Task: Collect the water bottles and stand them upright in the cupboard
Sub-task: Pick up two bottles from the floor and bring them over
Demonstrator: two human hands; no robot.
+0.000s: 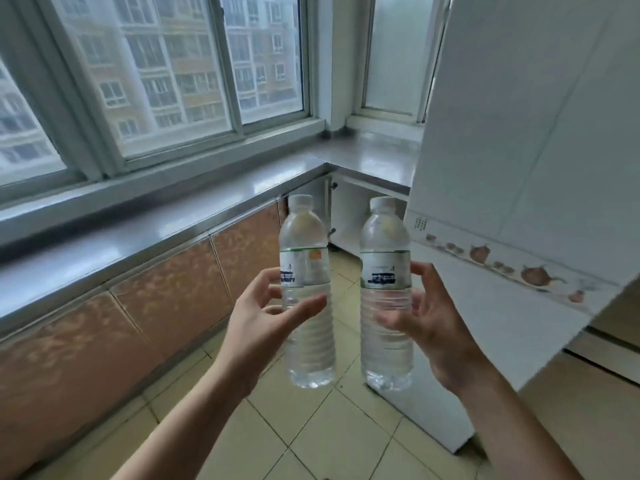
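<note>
I hold two clear water bottles with white caps and white-and-blue labels, both upright in the air in front of me. My left hand grips the left bottle around its middle. My right hand grips the right bottle the same way. Beyond the bottles, under the corner of the counter, an open cupboard shows a white inside; its white door stands swung out to the right, close behind the right bottle.
A grey counter runs along the window wall and turns the corner at the back. Orange-brown cupboard doors line its front at left. Beige floor tiles lie below my arms.
</note>
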